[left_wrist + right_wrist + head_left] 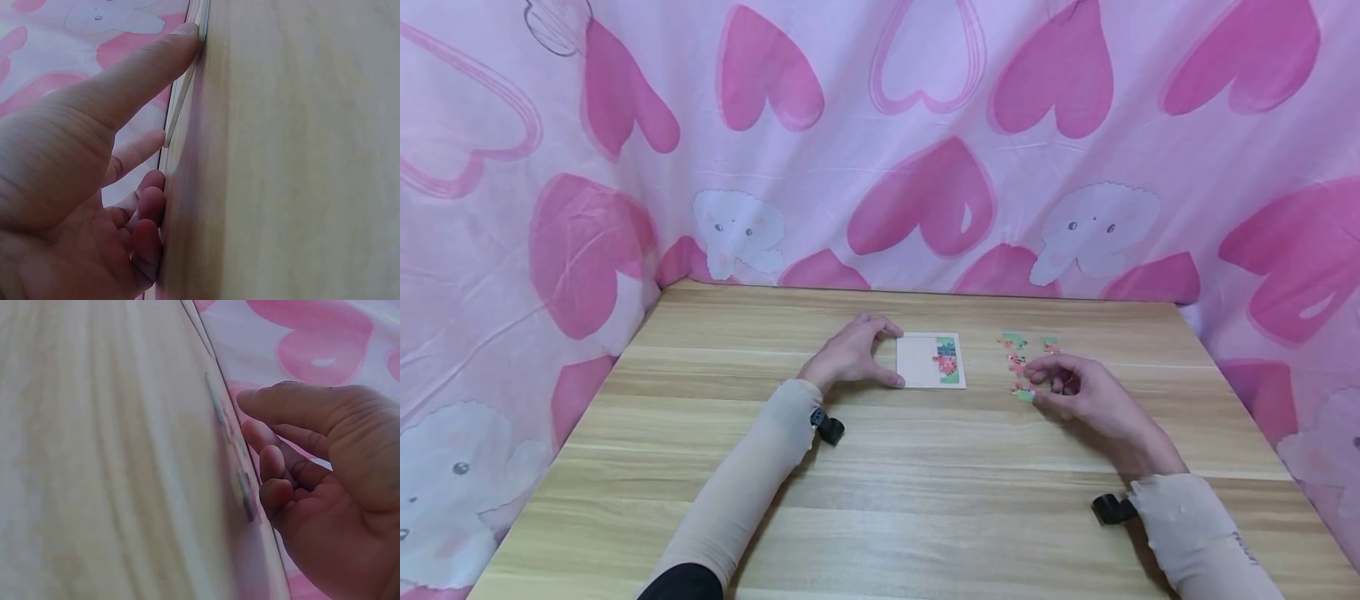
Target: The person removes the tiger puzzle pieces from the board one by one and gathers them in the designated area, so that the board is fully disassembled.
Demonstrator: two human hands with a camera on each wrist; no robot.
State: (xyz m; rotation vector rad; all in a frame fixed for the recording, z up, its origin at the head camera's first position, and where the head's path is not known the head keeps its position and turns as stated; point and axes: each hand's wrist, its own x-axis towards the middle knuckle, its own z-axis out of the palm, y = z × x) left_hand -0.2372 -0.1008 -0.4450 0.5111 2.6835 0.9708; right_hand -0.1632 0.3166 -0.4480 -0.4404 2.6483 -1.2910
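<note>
A white puzzle board (pixel 917 361) lies flat on the table, with a few joined colourful pieces (pixel 947 362) along its right side. At the board's left edge, my left hand (pixel 850 354) holds it between thumb and index finger, one at each corner. The thumb (pixel 156 65) lies straight along the near corner in the left wrist view. My right hand (pixel 1093 396) hovers over loose puzzle pieces (pixel 1017 362) right of the board, its fingers loosely bent and thumb apart from them. Nothing shows between those fingers in the right wrist view, and the hand hides some pieces.
The wooden table (pixel 887 500) reaches back to a pink curtain (pixel 850 167) with hearts, which also hangs at both sides. Another loose piece (pixel 1050 343) lies just beyond my right hand. Small black cameras (pixel 829 427) are strapped at both wrists.
</note>
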